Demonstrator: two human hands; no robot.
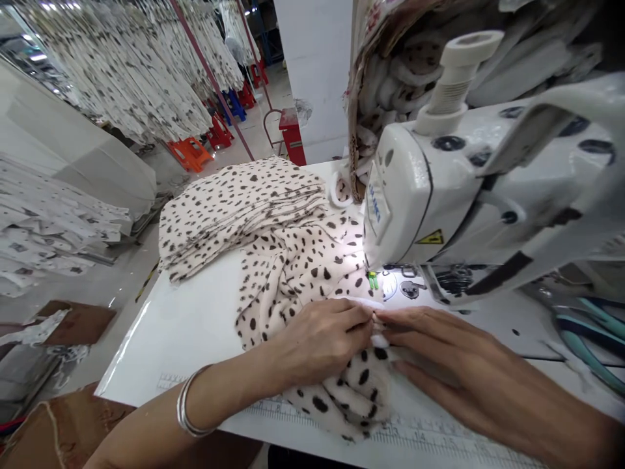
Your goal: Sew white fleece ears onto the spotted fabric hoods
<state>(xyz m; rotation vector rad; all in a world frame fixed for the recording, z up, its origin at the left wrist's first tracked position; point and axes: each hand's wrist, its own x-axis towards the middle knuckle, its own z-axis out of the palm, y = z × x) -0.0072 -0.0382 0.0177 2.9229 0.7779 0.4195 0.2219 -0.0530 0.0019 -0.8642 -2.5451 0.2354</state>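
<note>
A cream fleece fabric with dark spots (pixel 297 267) lies bunched in front of the sewing machine (pixel 405 195), running from the presser foot area down over the table's front edge. My left hand (pixel 325 335) is closed on the fabric's edge, its thumb and fingers pinched together. Beside it, my right hand (pixel 439 345) presses its fingertips on the same edge, close to the left fingers. A narrow white strip shows along the edge at both hands. Just beyond my hands is the lit needle area with a green presser foot piece (pixel 373 280).
Behind the working piece lies a folded stack of spotted fabric (pixel 234 202). Teal-handled scissors (pixel 590 339) rest at the right. A ruler tape (pixel 420 438) runs along the white table's front edge. A carton of white rolls (pixel 361 98) stands behind the machine. Hanging garments (pixel 131 65) fill the back left.
</note>
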